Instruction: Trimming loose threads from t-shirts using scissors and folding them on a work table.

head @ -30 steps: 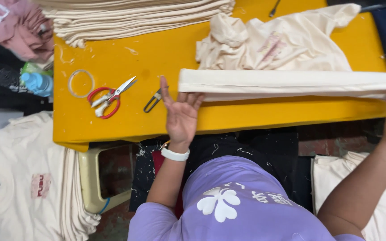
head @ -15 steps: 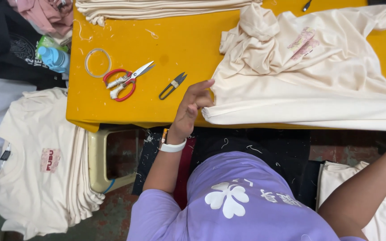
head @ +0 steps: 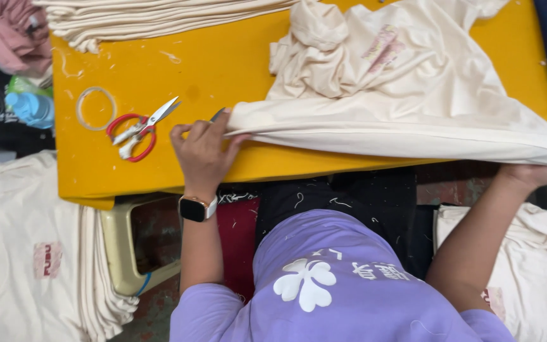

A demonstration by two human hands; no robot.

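Cloth hides most of the small dark snips [head: 218, 114], only a tip showing beside the left hand [head: 205, 152]. The right hand [head: 539, 172] is cut at the frame edge and half buried under fabric, so its fingers seem closed on the hem, though I cannot tell for sure. The left hand pinches the other end of the cream garment [head: 406, 101], which stretches taut between both hands along the near edge of the yellow table [head: 223, 57], crumpled further back, with a faint reddish print.
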